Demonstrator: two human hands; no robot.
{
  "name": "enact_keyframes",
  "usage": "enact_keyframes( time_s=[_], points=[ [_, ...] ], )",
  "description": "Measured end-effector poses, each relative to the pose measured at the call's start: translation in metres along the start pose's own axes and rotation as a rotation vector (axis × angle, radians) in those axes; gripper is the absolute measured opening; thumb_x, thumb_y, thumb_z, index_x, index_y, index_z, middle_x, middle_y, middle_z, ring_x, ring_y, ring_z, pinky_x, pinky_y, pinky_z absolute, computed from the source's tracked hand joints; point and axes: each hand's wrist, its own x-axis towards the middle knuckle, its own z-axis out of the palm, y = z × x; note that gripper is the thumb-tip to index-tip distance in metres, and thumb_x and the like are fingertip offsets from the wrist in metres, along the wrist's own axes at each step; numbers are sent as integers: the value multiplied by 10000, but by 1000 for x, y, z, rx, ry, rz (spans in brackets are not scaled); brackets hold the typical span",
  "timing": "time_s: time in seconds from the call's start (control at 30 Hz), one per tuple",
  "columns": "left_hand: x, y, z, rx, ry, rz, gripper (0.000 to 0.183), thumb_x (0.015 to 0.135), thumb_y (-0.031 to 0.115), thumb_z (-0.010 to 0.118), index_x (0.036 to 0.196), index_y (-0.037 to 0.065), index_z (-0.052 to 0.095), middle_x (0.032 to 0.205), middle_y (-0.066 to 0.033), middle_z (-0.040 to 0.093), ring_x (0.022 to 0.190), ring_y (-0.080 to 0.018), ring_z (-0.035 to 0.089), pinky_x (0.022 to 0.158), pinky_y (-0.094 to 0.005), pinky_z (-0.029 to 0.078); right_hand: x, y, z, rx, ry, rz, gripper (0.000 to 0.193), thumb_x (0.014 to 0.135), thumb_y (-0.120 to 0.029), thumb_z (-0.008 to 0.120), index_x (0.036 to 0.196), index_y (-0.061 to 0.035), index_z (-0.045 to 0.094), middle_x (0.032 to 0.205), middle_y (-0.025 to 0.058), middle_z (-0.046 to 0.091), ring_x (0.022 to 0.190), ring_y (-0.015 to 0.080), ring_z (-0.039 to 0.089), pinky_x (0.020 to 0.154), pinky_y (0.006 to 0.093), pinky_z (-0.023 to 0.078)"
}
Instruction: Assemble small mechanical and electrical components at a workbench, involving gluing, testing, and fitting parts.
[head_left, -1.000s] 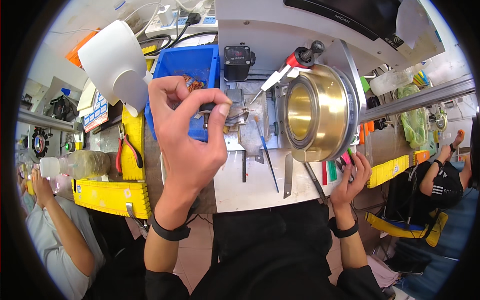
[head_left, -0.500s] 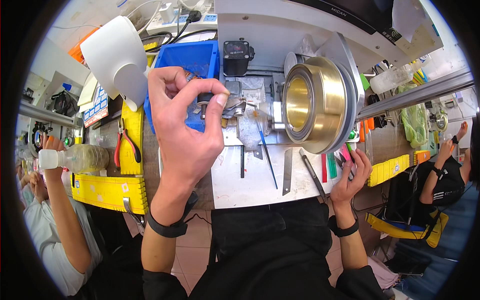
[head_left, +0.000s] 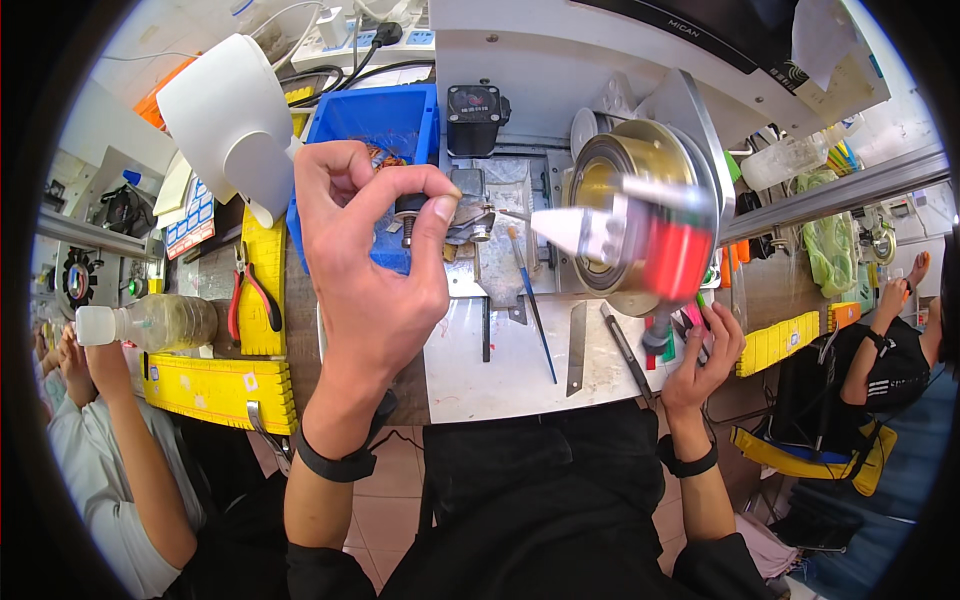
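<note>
Now the red-and-white arm (head_left: 672,255) has swung, blurred, across the brass drum (head_left: 648,156) right of centre, apparently spinning; the left hand (head_left: 372,255) pinches its fingers closed, the right hand's (head_left: 703,366) grip unclear.

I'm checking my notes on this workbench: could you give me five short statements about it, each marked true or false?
1. The left hand's thumb and index fingertips meet in front of the blue bin. True.
2. The right hand is inside the blue bin. False: the right hand is below the brass-coloured cylinder in the picture.
3. The brush has a blue handle. True.
4. The red-and-white part in front of the cylinder shows sharply. False: the red-and-white part is blurred.
5. Each of the two wrists bears a black band. True.
</note>
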Motion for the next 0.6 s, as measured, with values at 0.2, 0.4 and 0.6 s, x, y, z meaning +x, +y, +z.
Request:
enact_keyframes(
  time_s=[0.2, 0.4, 0.6],
  points=[
    [1, -1, 0, -6, -15, -3, 133, 707, 23, 721, 826, 68, 680, 899, -68, 338, 828, -218, 416, 763, -314, 364, 0, 0, -1, -11, -1, 0, 259, 898, -2, 545, 1145, 20, 620, 1218, 164, 567, 1139, 322, 482, 996, 423, 350],
    [0, 1, 0, -24, -16, -29, 132, 710, 22, 717, 829, 64, 679, 892, -70, 332, 819, -219, 406, 754, -317, 359, 0, 0, 0, -11, -5, 7, 263, 895, 5, 545, 1147, 19, 620, 1224, 161, 567, 1140, 321, 482, 997, 422, 349],
    [0, 1, 0, -39, -14, -34, 126, 715, 19, 711, 828, 60, 677, 888, -73, 327, 818, -219, 403, 747, -318, 355, 0, 0, 0, -3, -6, 9, 270, 889, 8, 547, 1150, 16, 619, 1229, 158, 566, 1148, 319, 480, 1002, 418, 343]
  ],
)
